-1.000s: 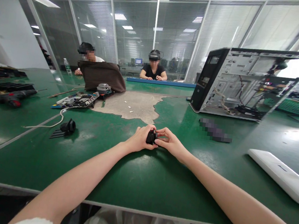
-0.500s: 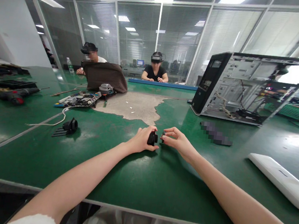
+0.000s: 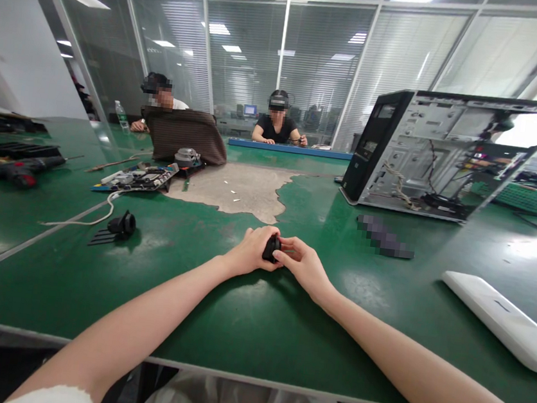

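Head view: left hand (image 3: 252,251) and right hand (image 3: 304,265) both gripping small black part (image 3: 271,248) above green desk (image 3: 254,329).

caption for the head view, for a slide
Both hands, left hand and right hand, grip a small black part over a green table.

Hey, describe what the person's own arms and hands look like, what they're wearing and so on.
Both forearms are bare from elbow to wrist. The left hand and right hand wear no gloves; no rings, watch or bracelets are visible. A white sleeve edge shows at the left upper arm, at the bottom of the view. No sleeve shows on the right arm.
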`<move>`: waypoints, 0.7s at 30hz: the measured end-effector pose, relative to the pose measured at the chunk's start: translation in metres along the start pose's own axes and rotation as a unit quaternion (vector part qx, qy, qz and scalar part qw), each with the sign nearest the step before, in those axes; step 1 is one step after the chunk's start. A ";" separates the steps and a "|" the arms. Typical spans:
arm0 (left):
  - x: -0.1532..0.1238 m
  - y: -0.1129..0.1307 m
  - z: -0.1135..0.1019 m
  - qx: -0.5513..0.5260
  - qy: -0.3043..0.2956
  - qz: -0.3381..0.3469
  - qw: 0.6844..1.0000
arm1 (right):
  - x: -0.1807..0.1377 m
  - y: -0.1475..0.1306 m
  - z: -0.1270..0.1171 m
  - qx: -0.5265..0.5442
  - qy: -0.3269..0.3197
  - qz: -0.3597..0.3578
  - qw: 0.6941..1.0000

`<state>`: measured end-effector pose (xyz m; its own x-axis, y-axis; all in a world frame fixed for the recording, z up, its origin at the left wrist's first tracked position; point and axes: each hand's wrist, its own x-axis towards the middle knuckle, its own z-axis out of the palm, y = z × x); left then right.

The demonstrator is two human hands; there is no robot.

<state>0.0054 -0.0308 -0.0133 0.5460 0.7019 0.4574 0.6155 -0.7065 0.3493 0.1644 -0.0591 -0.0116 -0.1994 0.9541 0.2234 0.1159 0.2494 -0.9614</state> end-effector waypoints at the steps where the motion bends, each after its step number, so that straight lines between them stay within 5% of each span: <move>1: 0.000 0.000 0.000 -0.001 0.002 0.000 1.000 | -0.001 0.001 0.001 -0.013 0.005 -0.009 1.000; 12: 0.002 -0.004 0.003 -0.019 0.009 -0.001 1.000 | 0.015 0.007 -0.008 -0.001 -0.060 0.007 0.998; 21: 0.000 -0.003 0.002 -0.014 0.010 0.000 1.000 | 0.010 0.012 -0.008 -0.009 -0.097 -0.063 0.993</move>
<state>0.0051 -0.0282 -0.0159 0.5355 0.6996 0.4732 0.5982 -0.7097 0.3723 0.1718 -0.0457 -0.0195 -0.3968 0.8659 0.3045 0.0945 0.3685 -0.9248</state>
